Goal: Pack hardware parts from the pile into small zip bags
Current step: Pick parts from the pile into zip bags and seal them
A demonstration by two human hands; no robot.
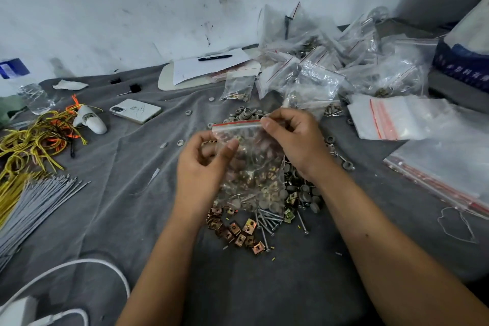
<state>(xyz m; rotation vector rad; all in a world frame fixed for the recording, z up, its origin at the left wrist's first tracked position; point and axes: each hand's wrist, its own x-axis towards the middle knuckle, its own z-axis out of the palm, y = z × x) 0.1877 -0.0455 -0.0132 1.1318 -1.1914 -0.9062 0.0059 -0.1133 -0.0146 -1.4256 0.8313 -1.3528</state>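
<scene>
A small clear zip bag (251, 164) with a red seal strip hangs upright above the pile, with brass clips and screws showing in its lower part. My right hand (293, 137) pinches the bag's top right corner at the seal. My left hand (203, 167) holds the bag's left side, thumb on the front of the plastic. Beneath the bag lies the pile of hardware (264, 217): brass square clips (238, 233), long screws (267, 219) and grey round caps (304, 193) on the grey cloth.
Filled zip bags (317, 66) are heaped at the back right, with empty flat bags (391, 116) to the right. A phone (135, 110), yellow wires (34, 137), grey cable ties (34, 206) and a white cable (79, 264) lie to the left. Paper with a pen (214, 57) sits at the back.
</scene>
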